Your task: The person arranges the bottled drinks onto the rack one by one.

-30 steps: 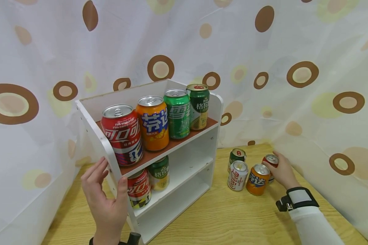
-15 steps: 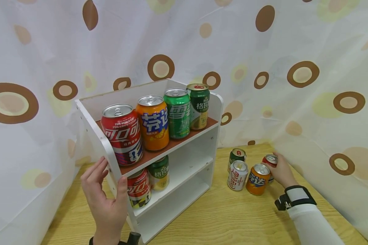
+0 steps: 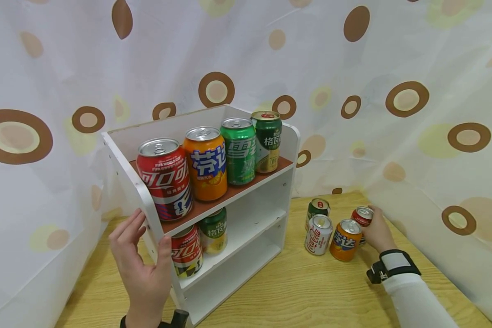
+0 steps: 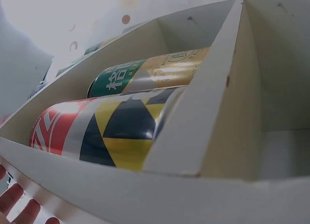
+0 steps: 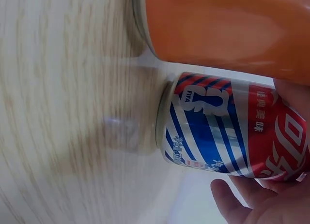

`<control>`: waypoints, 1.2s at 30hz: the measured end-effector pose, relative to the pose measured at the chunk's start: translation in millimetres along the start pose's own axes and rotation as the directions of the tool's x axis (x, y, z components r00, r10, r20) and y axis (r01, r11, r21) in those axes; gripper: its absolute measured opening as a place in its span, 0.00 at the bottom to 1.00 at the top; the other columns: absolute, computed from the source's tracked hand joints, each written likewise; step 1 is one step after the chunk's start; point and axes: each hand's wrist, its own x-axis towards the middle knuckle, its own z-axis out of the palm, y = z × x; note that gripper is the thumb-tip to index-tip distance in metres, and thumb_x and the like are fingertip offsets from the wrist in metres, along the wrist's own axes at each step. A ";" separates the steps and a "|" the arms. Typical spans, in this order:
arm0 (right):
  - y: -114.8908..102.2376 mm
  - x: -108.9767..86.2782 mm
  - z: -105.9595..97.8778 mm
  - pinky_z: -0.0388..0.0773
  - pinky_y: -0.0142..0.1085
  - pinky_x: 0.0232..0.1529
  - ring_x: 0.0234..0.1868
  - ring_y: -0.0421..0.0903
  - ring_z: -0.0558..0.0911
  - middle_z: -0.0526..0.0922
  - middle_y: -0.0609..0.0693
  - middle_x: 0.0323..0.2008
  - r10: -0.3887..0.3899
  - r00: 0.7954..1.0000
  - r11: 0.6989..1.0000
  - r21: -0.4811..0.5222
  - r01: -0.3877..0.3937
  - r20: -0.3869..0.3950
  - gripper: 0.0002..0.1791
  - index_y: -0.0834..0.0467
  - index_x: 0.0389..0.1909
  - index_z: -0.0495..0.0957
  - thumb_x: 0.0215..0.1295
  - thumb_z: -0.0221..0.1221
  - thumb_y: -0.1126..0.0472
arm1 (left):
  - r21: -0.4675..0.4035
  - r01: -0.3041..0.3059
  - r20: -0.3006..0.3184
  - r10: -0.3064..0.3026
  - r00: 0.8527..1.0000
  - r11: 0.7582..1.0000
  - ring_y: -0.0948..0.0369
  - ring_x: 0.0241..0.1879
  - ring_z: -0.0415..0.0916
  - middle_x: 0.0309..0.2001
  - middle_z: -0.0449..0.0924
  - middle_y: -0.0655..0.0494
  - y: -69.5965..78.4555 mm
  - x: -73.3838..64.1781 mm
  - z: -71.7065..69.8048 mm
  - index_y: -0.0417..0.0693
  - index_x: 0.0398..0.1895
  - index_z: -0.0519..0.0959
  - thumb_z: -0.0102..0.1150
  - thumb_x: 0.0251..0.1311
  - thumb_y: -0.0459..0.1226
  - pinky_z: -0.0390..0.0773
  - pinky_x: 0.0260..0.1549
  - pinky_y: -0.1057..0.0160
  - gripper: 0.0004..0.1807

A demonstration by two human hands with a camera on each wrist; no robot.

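- Over on the right of the table (image 3: 307, 291), the right hand (image 3: 379, 230) has snugged in a touch closer on the red can (image 5: 218, 129) since a second ago. Thumb one side, fingers the other, so it's got hold of it. Tiny change, nothing else really moved.
- My read: that's just the grasp getting set, no carrying yet. Can't tell if the can is off the wood at all.
- Left hand (image 3: 143, 269) hasn't budged: thumb and fingers spread apart at the left side of the shelf unit (image 3: 258, 196).
- In the way: the orange can (image 3: 346, 241) is just in front, with the white can (image 3: 318, 237) left of it and a dark green can (image 3: 317, 209) behind that.
- Up on the shelf unit: four cans (image 3: 206, 171) along the top, two more cans (image 3: 187, 250) below.
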 end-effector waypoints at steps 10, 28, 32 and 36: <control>-0.4 -4.7 0.0 0.65 0.68 0.67 0.67 0.80 0.65 0.58 0.85 0.67 0.121 0.993 0.991 0.051 -0.122 0.007 0.49 0.76 0.75 0.39 0.67 0.61 0.62 | -0.005 -0.004 -0.011 0.004 1.000 1.000 0.63 0.65 0.65 0.66 0.69 0.53 -0.6 0.1 0.9 0.26 0.63 0.70 0.61 0.70 0.50 0.69 0.60 0.71 0.34; 5.9 -12.6 3.0 0.64 0.66 0.70 0.69 0.75 0.66 0.62 0.80 0.69 0.141 0.983 0.981 0.146 -0.124 -0.113 0.48 0.76 0.75 0.48 0.68 0.65 0.57 | -0.029 -0.001 -0.028 0.000 1.000 1.000 0.62 0.65 0.66 0.66 0.69 0.55 -0.9 -0.3 1.8 0.25 0.62 0.71 0.62 0.69 0.47 0.70 0.61 0.71 0.33; 5.0 -15.7 -1.7 0.65 0.66 0.68 0.70 0.74 0.65 0.60 0.79 0.71 0.115 0.982 0.974 0.209 -0.083 -0.147 0.51 0.74 0.77 0.46 0.68 0.66 0.52 | -0.033 -0.007 -0.029 0.006 1.000 0.999 0.62 0.65 0.66 0.66 0.69 0.55 -0.5 0.1 2.5 0.24 0.61 0.70 0.62 0.70 0.47 0.71 0.61 0.70 0.33; -2.6 -20.0 -8.9 0.68 0.66 0.66 0.69 0.72 0.67 0.61 0.77 0.71 0.082 0.979 0.970 0.239 -0.035 -0.189 0.52 0.71 0.77 0.47 0.68 0.66 0.51 | -0.031 -0.007 -0.029 0.006 1.000 0.999 0.62 0.65 0.66 0.66 0.69 0.55 -0.4 -0.1 2.9 0.24 0.61 0.70 0.62 0.70 0.47 0.70 0.61 0.71 0.33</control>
